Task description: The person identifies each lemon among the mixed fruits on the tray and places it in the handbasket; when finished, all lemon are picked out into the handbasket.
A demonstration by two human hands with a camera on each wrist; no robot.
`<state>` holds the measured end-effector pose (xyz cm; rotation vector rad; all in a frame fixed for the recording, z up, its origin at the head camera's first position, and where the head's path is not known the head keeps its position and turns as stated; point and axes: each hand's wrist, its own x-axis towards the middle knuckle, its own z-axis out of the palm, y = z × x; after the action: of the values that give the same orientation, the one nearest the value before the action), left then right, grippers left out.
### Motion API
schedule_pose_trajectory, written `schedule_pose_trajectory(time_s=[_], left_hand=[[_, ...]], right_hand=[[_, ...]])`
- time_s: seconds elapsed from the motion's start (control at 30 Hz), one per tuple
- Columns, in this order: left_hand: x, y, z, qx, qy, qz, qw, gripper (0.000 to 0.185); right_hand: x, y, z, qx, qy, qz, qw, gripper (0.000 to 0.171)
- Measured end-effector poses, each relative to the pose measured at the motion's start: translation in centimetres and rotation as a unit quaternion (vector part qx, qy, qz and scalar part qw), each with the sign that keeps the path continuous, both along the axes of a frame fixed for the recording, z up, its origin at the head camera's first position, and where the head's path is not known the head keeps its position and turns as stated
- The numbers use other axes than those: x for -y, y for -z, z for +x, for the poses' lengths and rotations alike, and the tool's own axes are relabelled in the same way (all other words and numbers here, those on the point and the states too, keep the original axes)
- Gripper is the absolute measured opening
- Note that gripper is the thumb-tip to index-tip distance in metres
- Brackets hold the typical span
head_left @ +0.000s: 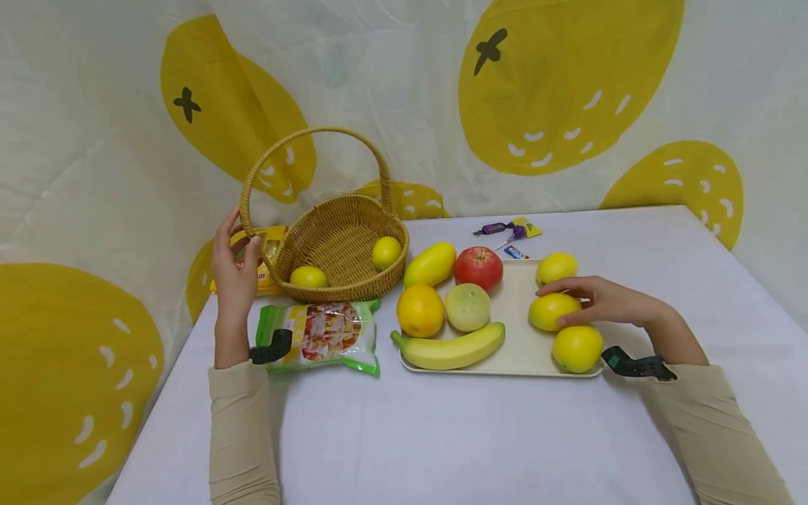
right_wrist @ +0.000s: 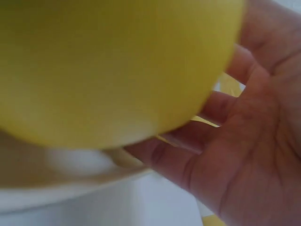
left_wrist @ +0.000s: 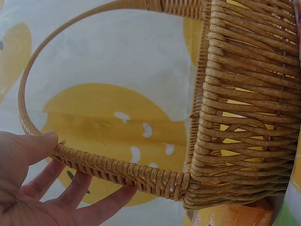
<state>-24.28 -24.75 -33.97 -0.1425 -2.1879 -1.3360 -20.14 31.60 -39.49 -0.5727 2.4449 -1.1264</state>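
My left hand (head_left: 242,237) holds the base of the handle (head_left: 251,184) of a wicker basket (head_left: 341,242). In the left wrist view the thumb (left_wrist: 40,141) lies on the handle (left_wrist: 117,167) and the fingers pass behind it. Two lemons (head_left: 386,252) (head_left: 308,277) lie in the basket. My right hand (head_left: 571,293) curls over a lemon (head_left: 549,312) on the cream tray (head_left: 517,337), thumb at its near side. In the right wrist view a lemon (right_wrist: 108,66) fills the frame, with the palm (right_wrist: 254,141) behind it.
The tray also carries a banana (head_left: 451,347), an orange (head_left: 419,310), a pale green fruit (head_left: 467,306), a red apple (head_left: 478,266), a mango (head_left: 430,264) and two more lemons (head_left: 557,267) (head_left: 577,348). A snack bag (head_left: 322,337) lies before the basket; candies (head_left: 508,235) lie behind the tray.
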Motion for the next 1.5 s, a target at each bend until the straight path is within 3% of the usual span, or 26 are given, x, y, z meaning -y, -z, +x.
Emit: schedule_pose_trajectory(time_s=[0.13,0.4,0.63,0.93,1.23,1.4,1.5], left_hand=[[0.0,0.0,0.1,0.003,-0.005,-0.002,1.0,0.054],[-0.1,-0.1,0.2,-0.001,0.0,0.001,1.0,0.053],[-0.1,0.1,0.0,-0.003,-0.003,-0.002,1.0,0.054],[-0.1,0.0,0.1,0.004,0.0,0.001,1.0,0.055],[-0.2,-0.1,0.3,-0.007,0.009,0.004,0.9999,0.052],[-0.2,-0.1,0.2,-0.008,0.006,0.0,0.9999,0.051],[-0.2,-0.2,0.2,-0.002,-0.003,-0.003,1.0,0.052]], right_hand=[[0.0,0.4,-0.2,-0.006,-0.002,-0.003,1.0,0.047],[-0.3,0.6,-0.3,-0.006,-0.002,-0.057,0.998,0.038],[0.8,1.6,-0.6,0.038,-0.002,-0.045,0.998,0.046],[1.1,2.3,-0.8,0.027,0.016,-0.074,0.997,0.045],[0.8,1.0,-0.4,-0.012,0.018,-0.11,0.994,0.045],[1.4,-0.4,-0.2,-0.043,0.023,-0.162,0.986,0.044],[2.6,-1.4,-0.2,-0.048,0.048,-0.19,0.979,0.045]])
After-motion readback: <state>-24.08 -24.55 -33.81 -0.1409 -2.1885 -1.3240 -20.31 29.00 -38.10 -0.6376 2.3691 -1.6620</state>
